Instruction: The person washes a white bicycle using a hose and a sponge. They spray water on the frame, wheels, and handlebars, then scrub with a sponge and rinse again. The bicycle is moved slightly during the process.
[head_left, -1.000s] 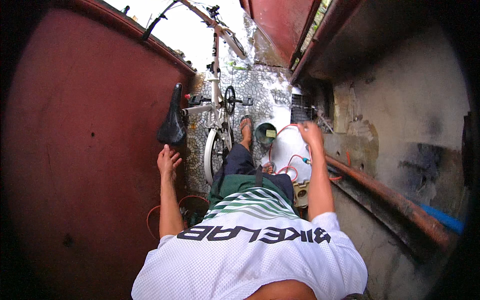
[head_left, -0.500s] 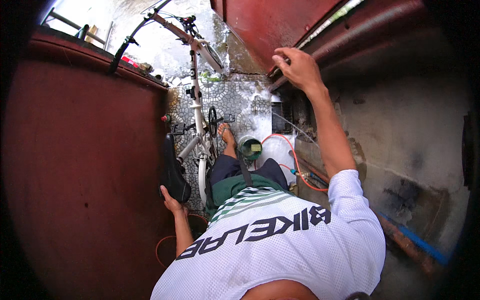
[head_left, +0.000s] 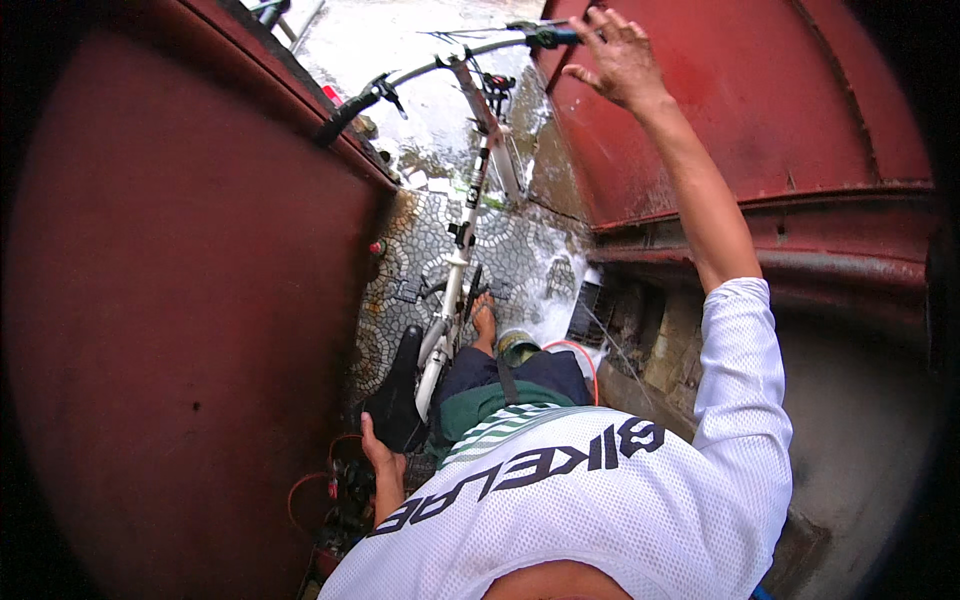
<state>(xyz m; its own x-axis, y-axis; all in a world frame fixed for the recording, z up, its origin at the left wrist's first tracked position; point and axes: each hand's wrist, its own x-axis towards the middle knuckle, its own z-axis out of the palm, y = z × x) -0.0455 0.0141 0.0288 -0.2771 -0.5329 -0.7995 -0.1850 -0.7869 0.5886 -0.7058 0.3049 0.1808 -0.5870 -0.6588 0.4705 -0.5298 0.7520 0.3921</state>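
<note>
A white bicycle (head_left: 470, 200) stands in a narrow gap between two dark red metal gate leaves. My left hand (head_left: 378, 458) is low down, wrapped on the rear of its black saddle (head_left: 395, 395). My right hand (head_left: 620, 55) is raised high with the fingers spread, against the right gate leaf (head_left: 760, 100) and just right of the handlebar's right grip (head_left: 545, 38). It holds nothing. My bare foot (head_left: 484, 318) rests by the pedals. My white mesh shirt fills the lower view.
The left gate leaf (head_left: 180, 300) stands close beside the bicycle. Wet cobbled paving (head_left: 415, 250) runs ahead. A round green-rimmed container (head_left: 517, 345) and an orange hose (head_left: 592, 365) lie near a grated drain (head_left: 588, 312). Red cable loops (head_left: 300, 490) sit at lower left.
My right hand has risen from low by the wall to high on the right gate leaf. My left hand has dropped to the saddle's rear. The view has tilted forward.
</note>
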